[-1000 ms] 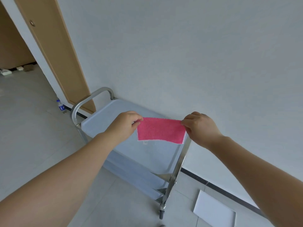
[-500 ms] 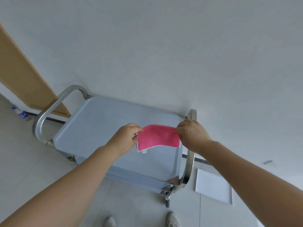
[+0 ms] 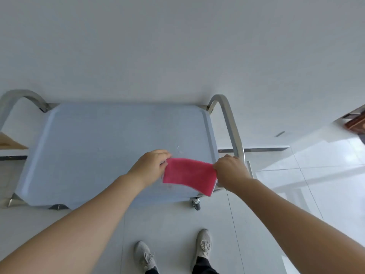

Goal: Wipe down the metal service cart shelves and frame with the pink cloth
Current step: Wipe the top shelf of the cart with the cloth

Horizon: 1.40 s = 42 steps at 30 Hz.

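The metal service cart stands against the white wall, its pale top shelf facing me, with curved steel handles at the left and right ends. I hold the pink cloth stretched flat above the shelf's near right corner. My left hand pinches the cloth's left edge. My right hand pinches its right edge, close to the right handle. The lower shelves are hidden under the top one.
A caster wheel shows below the cart's near right corner. My two shoes stand on the tiled floor just in front of the cart. A wooden door frame is at the far left.
My view has swung right and down, so the cart now lies square in front of me. Both hands stayed on the cloth, now over the shelf's near right corner.
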Tool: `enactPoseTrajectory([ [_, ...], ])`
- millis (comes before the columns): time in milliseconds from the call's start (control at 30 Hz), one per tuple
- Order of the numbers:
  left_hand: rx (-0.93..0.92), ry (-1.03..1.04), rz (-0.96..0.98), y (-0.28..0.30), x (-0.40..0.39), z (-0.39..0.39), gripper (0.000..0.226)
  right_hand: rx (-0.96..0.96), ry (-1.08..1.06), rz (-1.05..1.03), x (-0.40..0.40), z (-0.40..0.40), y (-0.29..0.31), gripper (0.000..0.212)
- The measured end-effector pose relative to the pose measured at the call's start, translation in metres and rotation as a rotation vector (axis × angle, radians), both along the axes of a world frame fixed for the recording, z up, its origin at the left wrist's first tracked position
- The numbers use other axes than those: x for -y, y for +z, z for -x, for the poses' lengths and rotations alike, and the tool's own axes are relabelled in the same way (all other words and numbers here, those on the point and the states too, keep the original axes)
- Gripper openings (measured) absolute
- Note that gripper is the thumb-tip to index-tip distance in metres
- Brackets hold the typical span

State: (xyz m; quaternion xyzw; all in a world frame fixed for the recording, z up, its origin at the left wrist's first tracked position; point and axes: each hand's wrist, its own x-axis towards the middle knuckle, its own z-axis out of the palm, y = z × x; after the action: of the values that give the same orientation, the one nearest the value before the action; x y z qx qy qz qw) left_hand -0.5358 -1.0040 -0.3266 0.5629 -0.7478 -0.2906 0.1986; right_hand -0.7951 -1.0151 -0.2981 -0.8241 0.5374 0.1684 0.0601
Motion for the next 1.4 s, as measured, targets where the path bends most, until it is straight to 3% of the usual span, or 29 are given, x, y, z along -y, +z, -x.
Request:
enactPoseTrajectory([
  [133,0.083,-0.018,-0.004,-0.035,-0.003,0.000,0.029,-0.161,-0.009,-0.157,0.001,-0.006,-0.033,0.024],
  [400,0.160,0.061,0.017,-0.087,-0.026,-0.007,0.030,0.040,0.370,-0.243,-0.004,-0.009,-0.096,0.058],
  [633,0.219,0.131,0.070,-0.113,-0.037,-0.012,0.031,0.050,0.559,-0.128,0.032,-0.017,-0.136,0.060],
  [933,0.347,0.061,0.140,-0.124,-0.017,-0.024,0.038,0.097,0.508,-0.078,0.035,-0.016,-0.165,0.056],
  [1100,0.348,-0.020,0.124,-0.137,-0.011,-0.026,0.045,0.148,0.400,-0.065,0.009,-0.009,-0.170,0.059],
  [1400,0.323,0.009,0.144,-0.141,-0.012,-0.028,0.046,0.196,0.337,-0.068,0.019,-0.007,-0.173,0.057],
])
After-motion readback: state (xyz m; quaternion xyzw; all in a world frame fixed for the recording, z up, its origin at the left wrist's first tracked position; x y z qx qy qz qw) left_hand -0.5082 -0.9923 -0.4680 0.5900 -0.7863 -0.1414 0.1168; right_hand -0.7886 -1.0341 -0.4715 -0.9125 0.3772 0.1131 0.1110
